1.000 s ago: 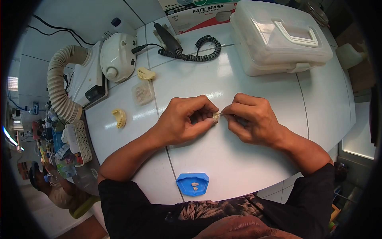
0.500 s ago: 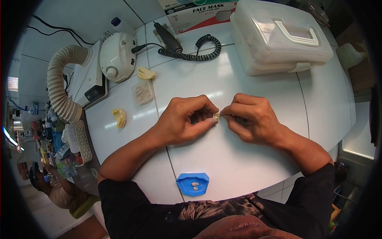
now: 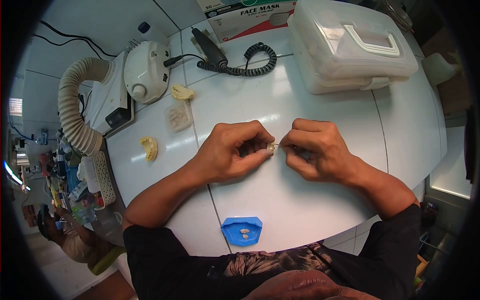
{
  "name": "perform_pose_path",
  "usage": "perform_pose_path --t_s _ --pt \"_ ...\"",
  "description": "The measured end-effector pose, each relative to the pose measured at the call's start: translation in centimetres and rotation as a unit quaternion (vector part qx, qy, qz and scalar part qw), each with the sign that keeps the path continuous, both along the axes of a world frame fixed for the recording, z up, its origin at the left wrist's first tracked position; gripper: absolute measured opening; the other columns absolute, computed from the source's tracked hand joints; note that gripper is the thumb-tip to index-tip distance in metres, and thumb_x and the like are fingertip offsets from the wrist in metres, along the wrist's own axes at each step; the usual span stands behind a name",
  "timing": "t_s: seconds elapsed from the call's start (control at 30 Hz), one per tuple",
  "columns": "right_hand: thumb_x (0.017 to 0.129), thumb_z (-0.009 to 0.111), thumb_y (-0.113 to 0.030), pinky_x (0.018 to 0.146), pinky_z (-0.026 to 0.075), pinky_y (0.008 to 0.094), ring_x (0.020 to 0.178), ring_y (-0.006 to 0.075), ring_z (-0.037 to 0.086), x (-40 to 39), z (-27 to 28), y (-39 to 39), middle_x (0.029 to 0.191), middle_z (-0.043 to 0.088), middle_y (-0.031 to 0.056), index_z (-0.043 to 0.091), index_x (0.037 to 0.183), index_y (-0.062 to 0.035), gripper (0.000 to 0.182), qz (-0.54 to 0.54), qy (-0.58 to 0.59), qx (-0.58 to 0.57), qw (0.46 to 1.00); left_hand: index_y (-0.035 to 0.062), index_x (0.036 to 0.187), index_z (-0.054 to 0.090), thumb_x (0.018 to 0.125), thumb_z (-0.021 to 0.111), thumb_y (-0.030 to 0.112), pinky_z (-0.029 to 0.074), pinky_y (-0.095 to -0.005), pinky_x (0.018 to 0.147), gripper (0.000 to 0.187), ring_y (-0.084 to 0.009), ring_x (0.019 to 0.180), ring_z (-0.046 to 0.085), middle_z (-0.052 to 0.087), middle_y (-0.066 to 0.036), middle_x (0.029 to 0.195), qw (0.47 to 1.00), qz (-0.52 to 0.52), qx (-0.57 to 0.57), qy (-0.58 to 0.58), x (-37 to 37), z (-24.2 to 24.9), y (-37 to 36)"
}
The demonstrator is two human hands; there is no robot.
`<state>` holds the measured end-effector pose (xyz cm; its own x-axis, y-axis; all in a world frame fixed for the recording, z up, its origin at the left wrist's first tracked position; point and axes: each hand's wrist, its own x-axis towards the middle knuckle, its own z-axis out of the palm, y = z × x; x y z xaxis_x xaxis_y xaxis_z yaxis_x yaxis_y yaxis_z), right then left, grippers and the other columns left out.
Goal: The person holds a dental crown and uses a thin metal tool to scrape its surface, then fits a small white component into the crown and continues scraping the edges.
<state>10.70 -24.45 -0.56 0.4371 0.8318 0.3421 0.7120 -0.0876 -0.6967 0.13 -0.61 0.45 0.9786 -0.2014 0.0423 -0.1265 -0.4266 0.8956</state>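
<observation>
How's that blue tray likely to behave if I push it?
The blue tray has crisp, angular walls, so it's probably stiff. Low and wide, it shouldn't tip easily, but the small pieces inside look loose and may slide.

A dental workshop, with tooth-arch casts (image 3: 149,149) and a corded handpiece (image 3: 210,49).

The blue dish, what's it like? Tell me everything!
The blue dish is small and shallow, with straight edges, corners and sloping sides. It looks like plastic. It sits flat and open side up on the white table, near the person's body. Two little pale pieces lie inside. No hand touches it.
</observation>
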Motion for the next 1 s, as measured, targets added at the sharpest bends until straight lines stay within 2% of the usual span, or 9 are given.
perform_pose_path --t_s 0.13,0.33,0.43,0.73,0.83,1.0 --pt "0.079 0.076 0.004 0.056 0.052 0.0359 0.061 0.0238 0.065 0.03 -0.24 0.21 0.078 0.064 0.0080 0.079 0.093 -0.0015 0.016 -0.002 -0.007 0.026 1.000 -0.0002 0.111 0.077 0.094 0.083 0.007 0.055 -0.0260 0.065 0.020 -0.0098 0.073 0.071 0.077 -0.005 0.085 1.000 -0.002 0.000 0.002 0.00 -0.01 0.06" --pt "0.078 0.075 0.004 0.056 0.052 0.0362 0.062 0.0236 0.065 -0.02 -0.33 0.31 0.078 0.064 0.0081 0.078 0.093 -0.0013 0.016 -0.006 -0.012 0.032 0.999 -0.0002 0.110 0.077 0.093 0.083 0.007 0.054 -0.0258 0.064 0.020 -0.0093 0.072 0.070 0.077 -0.005 0.085 1.000 0.000 -0.003 -0.003 -0.04 -0.14 0.02" --pt "0.081 0.076 -0.001 0.062 0.057 0.0403 0.067 0.0284 0.069 0.12 0.26 -0.12 0.081 0.066 0.0096 0.075 0.091 -0.0021 0.009 0.011 -0.002 -0.013 1.000 -0.0004 0.110 0.077 0.093 0.083 0.007 0.054 -0.0259 0.064 0.019 -0.0093 0.071 0.069 0.077 -0.005 0.086 1.000 -0.002 -0.004 -0.004 -0.05 -0.17 0.00" --pt "0.081 0.076 -0.002 0.061 0.056 0.0406 0.066 0.0293 0.069 -0.07 -0.16 0.19 0.080 0.065 0.0097 0.074 0.090 -0.0019 0.009 -0.004 -0.015 0.009 1.000 -0.0011 0.110 0.077 0.093 0.083 0.007 0.054 -0.0263 0.064 0.019 -0.0095 0.072 0.070 0.078 -0.006 0.087 1.000 -0.002 0.001 -0.006 0.00 -0.06 -0.01" --pt "0.080 0.076 0.004 0.056 0.052 0.0379 0.061 0.0257 0.065 0.20 0.09 -0.07 0.079 0.065 0.0083 0.078 0.093 -0.0015 0.014 0.016 -0.009 0.004 1.000 -0.0011 0.110 0.077 0.093 0.083 0.007 0.055 -0.0262 0.065 0.019 -0.0098 0.073 0.071 0.079 -0.006 0.088 1.000 -0.004 0.004 -0.002 -0.03 0.05 0.02" --pt "0.081 0.075 0.000 0.061 0.056 0.0406 0.065 0.0290 0.068 -0.04 0.05 0.16 0.082 0.066 0.0101 0.072 0.088 -0.0019 0.008 -0.001 -0.008 0.004 1.000 -0.0010 0.110 0.076 0.094 0.083 0.007 0.055 -0.0258 0.065 0.019 -0.0098 0.073 0.071 0.079 -0.007 0.089 1.000 -0.002 -0.004 -0.001 0.00 -0.14 0.09"
